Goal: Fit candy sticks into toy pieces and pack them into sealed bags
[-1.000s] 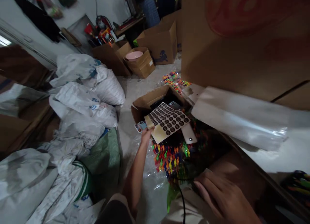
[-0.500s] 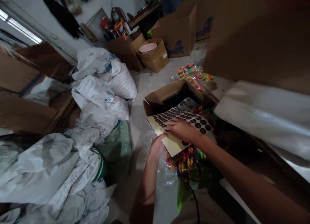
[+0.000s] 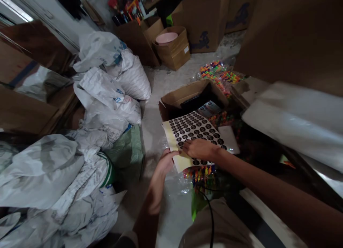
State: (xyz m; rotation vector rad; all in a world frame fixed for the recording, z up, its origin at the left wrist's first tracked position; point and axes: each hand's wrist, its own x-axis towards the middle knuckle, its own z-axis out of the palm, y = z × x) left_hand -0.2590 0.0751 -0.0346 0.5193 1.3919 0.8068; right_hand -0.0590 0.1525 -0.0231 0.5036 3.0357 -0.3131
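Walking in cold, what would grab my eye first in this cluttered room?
Probably the pale sticker sheet covered in rows of dark round stickers, at the centre, held at its near corner by the left hand while the right hand rests on it. Just below it lie bright multicoloured plastic pieces, and to the left a heap of white sacks fills the floor.
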